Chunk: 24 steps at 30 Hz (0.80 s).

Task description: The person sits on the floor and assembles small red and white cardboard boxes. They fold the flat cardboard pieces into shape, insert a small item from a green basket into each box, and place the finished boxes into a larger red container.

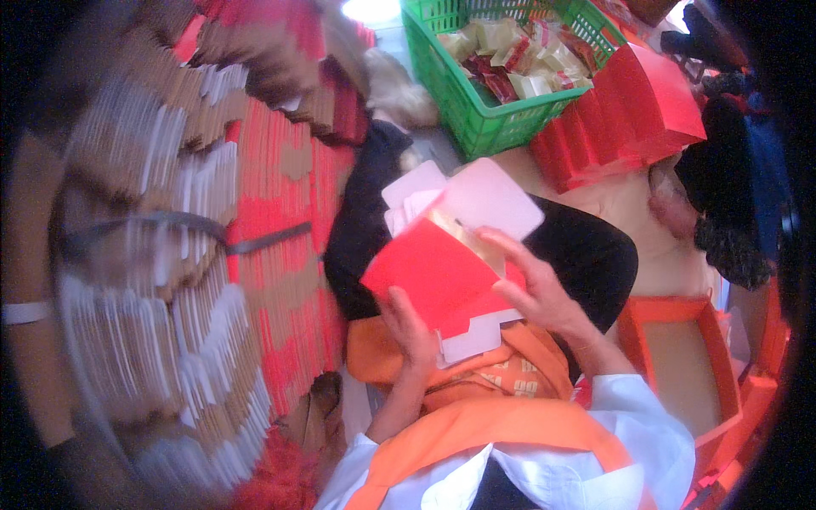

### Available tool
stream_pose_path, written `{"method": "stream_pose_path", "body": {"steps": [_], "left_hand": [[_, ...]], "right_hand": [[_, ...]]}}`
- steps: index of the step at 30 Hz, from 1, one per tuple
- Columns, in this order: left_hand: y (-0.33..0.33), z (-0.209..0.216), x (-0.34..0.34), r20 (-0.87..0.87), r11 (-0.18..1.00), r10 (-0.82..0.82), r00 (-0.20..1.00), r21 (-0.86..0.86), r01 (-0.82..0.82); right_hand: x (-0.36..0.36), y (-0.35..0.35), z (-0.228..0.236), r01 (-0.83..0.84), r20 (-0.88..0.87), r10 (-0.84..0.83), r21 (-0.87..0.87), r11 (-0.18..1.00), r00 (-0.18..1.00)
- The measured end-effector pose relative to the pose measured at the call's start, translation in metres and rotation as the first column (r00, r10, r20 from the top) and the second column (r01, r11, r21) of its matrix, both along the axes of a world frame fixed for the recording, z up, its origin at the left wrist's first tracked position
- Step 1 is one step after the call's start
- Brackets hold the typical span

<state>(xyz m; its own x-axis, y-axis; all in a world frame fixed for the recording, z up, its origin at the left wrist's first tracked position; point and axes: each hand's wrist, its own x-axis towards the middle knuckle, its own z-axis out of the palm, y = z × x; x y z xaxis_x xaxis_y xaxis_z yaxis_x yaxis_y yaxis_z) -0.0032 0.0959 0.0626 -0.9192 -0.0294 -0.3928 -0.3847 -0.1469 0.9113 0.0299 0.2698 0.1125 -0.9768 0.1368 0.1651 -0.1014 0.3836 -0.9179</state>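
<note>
A red cardboard box [435, 276] with pale inner flaps [493, 200] standing out at its far end rests above my lap. Its near end also has a pale flap [470, 339] sticking out. My left hand [410, 327] holds the box by its lower left side. My right hand [540, 285] grips the right side, thumb on the red face and fingers at the far opening. Inside that opening, beside my right fingertips, a cream-coloured packet [463, 231] shows in part; how far in it sits is hidden.
A green plastic crate [501, 123] of wrapped packets [527, 55] stands ahead. Red boxes [620, 110] are lined up to its right. Strapped stacks of flat cartons [272, 289] fill the left. An orange-red tray [680, 365] lies at right, near a person in dark clothes [731, 170].
</note>
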Motion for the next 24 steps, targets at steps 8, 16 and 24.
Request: {"method": "stream_pose_path", "body": {"steps": [8, 16, 24], "left_hand": [[-0.017, -0.028, 0.054, -0.161, 0.974, -0.225, 0.961, -0.006, 0.227], [-0.050, -0.010, 0.038, -0.326, 0.653, -0.752, 0.572, -0.256, 0.713], [-0.063, -0.011, 0.053, -0.228, 0.733, -0.672, 0.705, -0.069, 0.677]], "right_hand": [[0.018, 0.021, -0.006, -0.163, 0.044, 0.163, -0.011, 0.987, 0.986], [0.069, 0.003, -0.022, -0.289, 0.287, 0.481, -0.516, 0.806, 0.828], [0.099, -0.018, -0.038, -0.075, 0.157, 0.103, -0.177, 0.981, 0.982]]}}
